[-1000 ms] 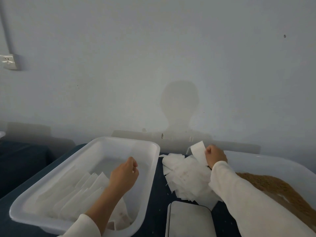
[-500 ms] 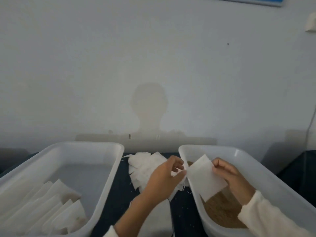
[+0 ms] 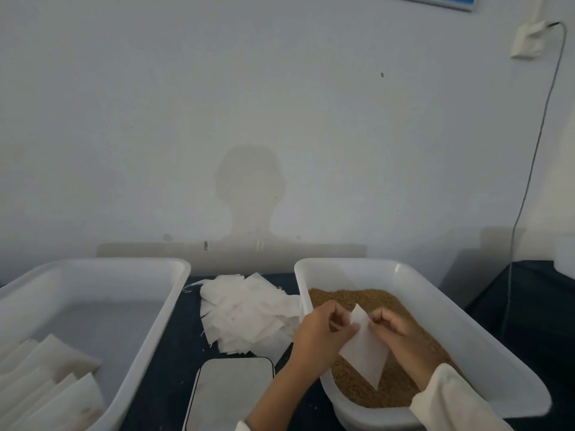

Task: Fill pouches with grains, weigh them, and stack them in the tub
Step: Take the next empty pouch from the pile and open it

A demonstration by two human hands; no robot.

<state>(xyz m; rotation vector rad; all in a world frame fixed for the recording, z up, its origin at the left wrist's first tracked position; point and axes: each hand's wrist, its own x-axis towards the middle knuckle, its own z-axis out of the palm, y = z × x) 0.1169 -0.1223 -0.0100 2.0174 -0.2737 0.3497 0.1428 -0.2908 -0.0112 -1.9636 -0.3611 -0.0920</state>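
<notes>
We see both hands over the right-hand tub [image 3: 460, 309], which holds brown grains [image 3: 351, 298]. Between them hangs one empty white pouch [image 3: 365, 349], tilted, its upper corner raised and its lower corner pointing down toward the grains. The left hand [image 3: 323, 332] has its grip closed on the pouch's left edge, thumb and curled fingers pinching it near the top. The right hand [image 3: 393, 329] has its grip closed on the opposite edge, fingers likewise curled round the paper. We cannot tell whether the pouch mouth is parted.

On the dark worktop [image 3: 174, 353], between the two tubs, lies a loose heap of empty pouches [image 3: 245, 309], fanned and overlapping, its right edge just beside the grain tub's left wall. Near of the heap sits the scale [image 3: 231, 393], a flat pale platform with rounded corners; the left forearm crosses its right corner.

The left-hand tub [image 3: 155, 325] is white and holds a row of filled pouches [image 3: 49, 381] leaning on one another along its near left part. Its far part shows bare floor.

Behind the worktop stands a pale wall [image 3: 280, 104] bearing the person's shadow; a socket [image 3: 529, 40] with a thin cable [image 3: 529, 181] hangs at upper right.
</notes>
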